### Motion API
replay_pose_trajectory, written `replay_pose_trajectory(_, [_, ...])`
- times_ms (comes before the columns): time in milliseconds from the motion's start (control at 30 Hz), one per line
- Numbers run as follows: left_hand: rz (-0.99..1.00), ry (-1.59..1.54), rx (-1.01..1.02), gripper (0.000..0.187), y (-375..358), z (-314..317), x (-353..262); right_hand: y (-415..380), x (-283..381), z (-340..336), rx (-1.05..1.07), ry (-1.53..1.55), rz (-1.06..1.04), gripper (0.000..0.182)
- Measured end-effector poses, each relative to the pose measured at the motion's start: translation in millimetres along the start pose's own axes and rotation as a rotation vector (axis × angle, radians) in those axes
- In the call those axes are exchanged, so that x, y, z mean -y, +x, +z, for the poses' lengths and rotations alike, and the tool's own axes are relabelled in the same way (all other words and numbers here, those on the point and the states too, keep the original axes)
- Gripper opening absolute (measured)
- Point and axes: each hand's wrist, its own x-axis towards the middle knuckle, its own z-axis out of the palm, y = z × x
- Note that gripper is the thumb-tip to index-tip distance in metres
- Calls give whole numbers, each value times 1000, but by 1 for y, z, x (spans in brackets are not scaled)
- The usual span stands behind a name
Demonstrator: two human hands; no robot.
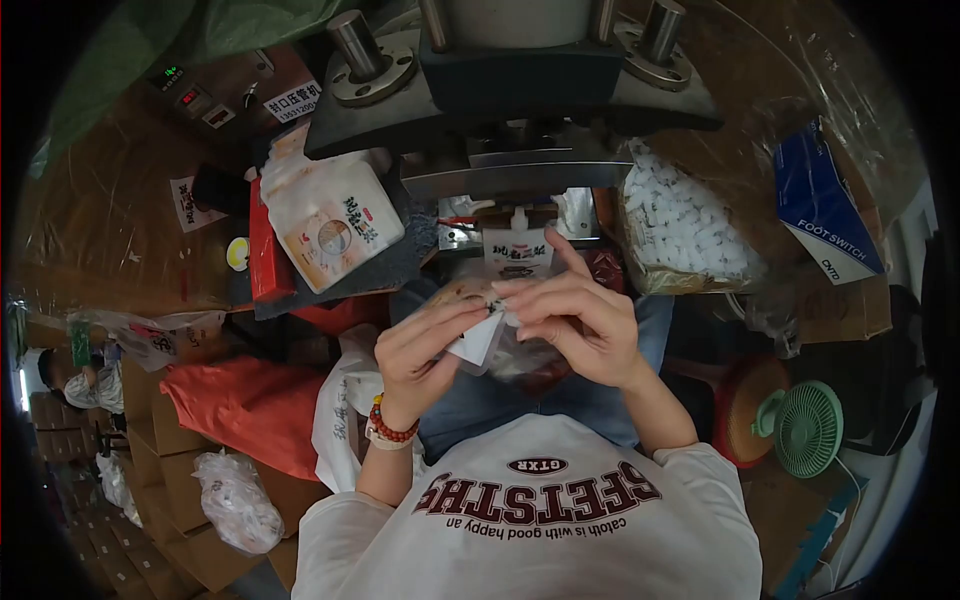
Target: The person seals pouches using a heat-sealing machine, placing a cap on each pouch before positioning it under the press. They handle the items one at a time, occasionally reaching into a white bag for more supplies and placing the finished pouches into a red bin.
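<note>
both my hands on one small clear pouch [480,335], white label, brownish stuff inside, held over my lap | left hand [425,350] pinching its edge, right hand [580,320] curled on top, index finger up | press machine [510,100] right behind | bag of white caps [680,225] by its right edge | stack of pouches [330,215] on its left

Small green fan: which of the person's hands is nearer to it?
Right. The right hand holds a small pouch up and left of the green fan; the left hand grips the same pouch, farther left.
</note>
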Motion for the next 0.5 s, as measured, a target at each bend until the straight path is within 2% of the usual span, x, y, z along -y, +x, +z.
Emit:
replay_pose_trajectory(33, [40, -43, -6, 28, 0, 5, 6, -1, 1, -5, 28, 126, 45, 25])
replay_pose_trajectory(67, [41, -48, -2, 28, -1, 14, 12, -3, -1, -7, 24, 122, 48, 25])
replay_pose_trajectory(133, [-272, -273, 61, 16, -6, 35, 26, -6, -8, -9, -11, -36, 331, 30])
replay_pose_trajectory(167, [-274, -273, 63, 16, -7, 45, 33, -6, -11, -7, -111, -128, 332, 35])
replay_pose_trajectory(233, [-891, -679, 70, 18, -6, 63, 50, -5, -8, -23, -244, -219, 368, 37])
replay_pose_trajectory(267, [-935, -837, 16, 19, -3, 69, 59, -8, -11, -36, -290, -330, 344, 34])
replay_pose_trajectory(333, [-928, -912, -33, 18, 14, 74, 61, -10, -9, -63, -346, -408, 517, 29])
replay_pose_trajectory(367, [-919, -983, -84, 17, 23, 75, 64, -9, -18, -71, -403, -565, 528, 24])
replay_pose_trajectory(400, [-923, -978, -74, 17, 28, 76, 72, -11, -36, -79, -399, -564, 528, 24])
replay_pose_trajectory(467, [-928, -1016, -76, 17, 34, 79, 81, -26, -78, -88, -189, -1135, 436, 25])
replay_pose_trajectory(500, [-928, -1052, -73, 17, 35, 79, 84, -34, -86, -86, -187, -1134, 436, 25])
